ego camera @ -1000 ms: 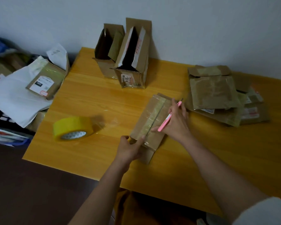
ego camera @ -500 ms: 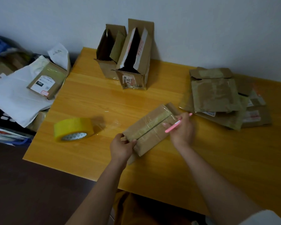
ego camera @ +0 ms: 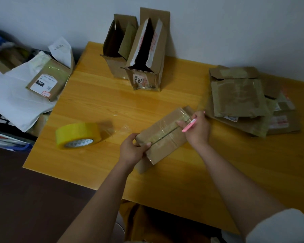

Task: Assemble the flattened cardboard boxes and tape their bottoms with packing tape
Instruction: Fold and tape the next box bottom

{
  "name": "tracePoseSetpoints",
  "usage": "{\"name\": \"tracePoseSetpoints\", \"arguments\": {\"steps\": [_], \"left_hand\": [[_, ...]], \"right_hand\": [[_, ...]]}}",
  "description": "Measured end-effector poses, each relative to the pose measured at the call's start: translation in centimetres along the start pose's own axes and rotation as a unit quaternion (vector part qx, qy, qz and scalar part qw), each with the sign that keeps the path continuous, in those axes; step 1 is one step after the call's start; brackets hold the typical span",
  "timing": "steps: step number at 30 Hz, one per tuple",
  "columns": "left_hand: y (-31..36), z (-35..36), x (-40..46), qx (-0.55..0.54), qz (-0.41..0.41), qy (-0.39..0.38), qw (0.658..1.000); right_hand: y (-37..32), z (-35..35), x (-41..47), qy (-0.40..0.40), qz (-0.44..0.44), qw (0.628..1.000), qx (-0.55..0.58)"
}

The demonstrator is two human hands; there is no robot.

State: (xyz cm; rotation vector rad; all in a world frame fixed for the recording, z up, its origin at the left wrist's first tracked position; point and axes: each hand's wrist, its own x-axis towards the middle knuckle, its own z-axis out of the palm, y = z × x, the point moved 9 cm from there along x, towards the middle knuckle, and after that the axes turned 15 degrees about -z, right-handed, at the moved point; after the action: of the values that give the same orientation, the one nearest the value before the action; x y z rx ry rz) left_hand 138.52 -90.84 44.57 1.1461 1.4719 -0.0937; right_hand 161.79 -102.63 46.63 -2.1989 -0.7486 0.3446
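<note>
**Third box taped along its seam, a stack still flat**

Nearest me, my left hand (ego camera: 132, 151) grips the near end of the cardboard box (ego camera: 162, 135), thumb pressed onto the tape at the seam. The box lies bottom-up in the middle of the wooden table (ego camera: 235, 172), a clear strip already running along its centre join. My right hand (ego camera: 197, 128) sits at the box's far end, fingers curled round a pink cutter (ego camera: 189, 125), its tip against the tape there.

I judge this bottom is nearly sealed, with only the tape end to trim and smooth.

Left of the box lies the yellow tape roll (ego camera: 78, 135), on its side. Further back, two assembled boxes (ego camera: 140, 55) stand upright by the wall, apparently finished. At far right, the flattened boxes (ego camera: 244, 102) wait in a pile, so several remain.
</note>
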Motion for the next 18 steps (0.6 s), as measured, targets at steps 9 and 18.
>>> {"name": "tracePoseSetpoints", "arguments": {"steps": [9,18], "left_hand": [[1.2,0.4,0.9,0.091,0.025,0.021,0.995],[1.8,0.7,0.9,0.128,0.045,0.016,0.991]], "right_hand": [[-0.4,1.3,0.6,-0.001,0.021,0.999,0.025],[-0.5,1.5,1.5,0.006,-0.02,1.0,0.005]]}}
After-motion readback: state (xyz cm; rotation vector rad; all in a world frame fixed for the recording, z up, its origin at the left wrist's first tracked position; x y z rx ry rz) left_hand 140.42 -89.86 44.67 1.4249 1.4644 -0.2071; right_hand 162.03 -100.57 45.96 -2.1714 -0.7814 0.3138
